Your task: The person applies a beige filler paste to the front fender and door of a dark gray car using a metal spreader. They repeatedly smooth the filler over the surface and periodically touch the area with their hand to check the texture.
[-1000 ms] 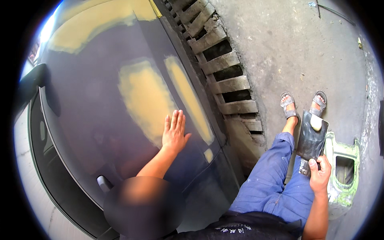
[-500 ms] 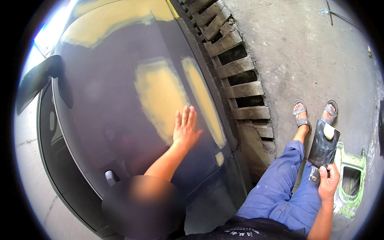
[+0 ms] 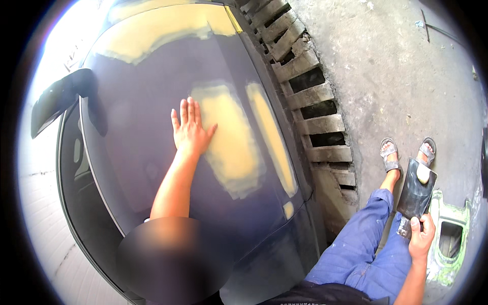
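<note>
My left hand [image 3: 192, 134] lies flat on the dark grey car door [image 3: 145, 132], fingers stretched and thumb apart. It rests at the left edge of a large yellow filler patch [image 3: 231, 140]. A narrow yellow strip [image 3: 272, 137] runs along the lower door to the right of that patch, with a small yellow spot [image 3: 288, 210] beneath the strip. At the lower right, my right hand [image 3: 421, 239] is closed round the short handle of a black putty board [image 3: 413, 195]. A cream lump of putty [image 3: 422, 173] sits at the board's far end.
A black side mirror [image 3: 63, 101] juts from the car at the left. More yellow filler [image 3: 152, 30] covers the panel at the far end. Between car and concrete floor [image 3: 376, 76] lies a slotted drain grating [image 3: 317, 94]. A green-edged frame-like part [image 3: 450, 239] is beside my right leg.
My left hand has moved left and away from me across the door, from the patch's right side to its left edge. My right hand still holds the putty board; the view has shifted slightly.
</note>
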Tool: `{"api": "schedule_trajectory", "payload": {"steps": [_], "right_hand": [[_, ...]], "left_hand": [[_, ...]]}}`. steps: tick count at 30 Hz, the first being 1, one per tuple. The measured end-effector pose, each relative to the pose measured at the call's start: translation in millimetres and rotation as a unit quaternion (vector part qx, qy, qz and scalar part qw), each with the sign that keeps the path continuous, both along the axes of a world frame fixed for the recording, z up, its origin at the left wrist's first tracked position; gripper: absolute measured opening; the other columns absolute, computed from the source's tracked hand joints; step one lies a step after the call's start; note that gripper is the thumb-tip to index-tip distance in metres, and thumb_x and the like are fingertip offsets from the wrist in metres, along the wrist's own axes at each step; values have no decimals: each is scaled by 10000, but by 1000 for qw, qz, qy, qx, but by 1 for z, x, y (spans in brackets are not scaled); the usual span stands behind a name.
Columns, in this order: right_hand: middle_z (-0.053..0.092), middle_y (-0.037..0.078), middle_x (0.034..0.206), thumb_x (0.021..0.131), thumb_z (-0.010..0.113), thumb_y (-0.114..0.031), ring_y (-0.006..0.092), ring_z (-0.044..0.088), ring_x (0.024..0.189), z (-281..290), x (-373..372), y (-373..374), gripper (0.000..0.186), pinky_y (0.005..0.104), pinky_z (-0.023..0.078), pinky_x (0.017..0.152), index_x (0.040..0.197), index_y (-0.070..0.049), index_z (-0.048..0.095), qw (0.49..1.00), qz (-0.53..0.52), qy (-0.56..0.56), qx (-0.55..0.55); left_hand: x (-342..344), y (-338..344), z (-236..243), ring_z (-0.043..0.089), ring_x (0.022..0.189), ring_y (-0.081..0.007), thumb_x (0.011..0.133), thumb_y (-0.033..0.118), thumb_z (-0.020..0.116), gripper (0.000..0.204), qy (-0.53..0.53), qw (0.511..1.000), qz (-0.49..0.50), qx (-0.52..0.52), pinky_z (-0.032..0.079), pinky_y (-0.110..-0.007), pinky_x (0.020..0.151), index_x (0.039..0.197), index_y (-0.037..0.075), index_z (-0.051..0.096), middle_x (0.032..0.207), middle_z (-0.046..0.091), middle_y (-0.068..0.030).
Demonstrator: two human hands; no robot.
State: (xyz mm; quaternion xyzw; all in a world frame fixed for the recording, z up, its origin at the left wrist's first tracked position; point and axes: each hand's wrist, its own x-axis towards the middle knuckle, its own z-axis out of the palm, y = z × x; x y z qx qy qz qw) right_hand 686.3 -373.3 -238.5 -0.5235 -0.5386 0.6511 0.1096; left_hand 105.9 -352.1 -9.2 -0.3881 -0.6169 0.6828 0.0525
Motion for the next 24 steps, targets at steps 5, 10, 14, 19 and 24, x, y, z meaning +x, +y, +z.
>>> {"api": "schedule_trajectory", "payload": {"steps": [5, 10, 14, 19, 24], "right_hand": [[389, 91, 704, 931, 633, -247, 210, 371, 656, -2, 1, -4, 374, 327, 326, 608, 739, -6, 421, 1000, -4, -10, 1], [409, 101, 710, 934, 630, -255, 224, 388, 657, -2, 3, -5, 364, 331, 341, 614, 753, -3, 439, 1000, 16, -23, 9], [423, 105, 722, 933, 630, -253, 230, 401, 662, 0, 0, -3, 356, 328, 352, 620, 764, 0, 445, 1000, 12, -17, -9], [410, 101, 720, 935, 631, -259, 221, 391, 657, 4, -2, -1, 367, 327, 348, 612, 757, -2, 436, 1000, 1, -20, 5], [385, 96, 708, 936, 630, -268, 216, 374, 650, 1, 1, -7, 385, 328, 339, 605, 747, -5, 423, 999, -6, -33, 1]], "left_hand": [[-32, 22, -32, -25, 1503, -227, 956, 632, 296, 874, 31, 999, -14, -10, -16, -426, 1209, 1532, 3, 108, 1624, 46, -108], [-44, 24, -48, -12, 1502, -238, 961, 615, 304, 857, -44, 997, -16, -60, 2, -397, 1215, 1530, 2, 116, 1620, 57, -123], [-28, 4, -58, 7, 1502, -246, 961, 602, 322, 849, -106, 989, -11, -101, 21, -394, 1217, 1528, 0, 130, 1617, 75, -133], [1, -52, -64, 22, 1499, -281, 942, 605, 366, 870, -185, 977, -5, -103, 32, -407, 1217, 1518, -15, 168, 1609, 94, -164], [39, -111, -59, 29, 1497, -307, 926, 600, 412, 892, -220, 967, 34, -120, 36, -436, 1214, 1514, -26, 171, 1606, 97, -173]]}}
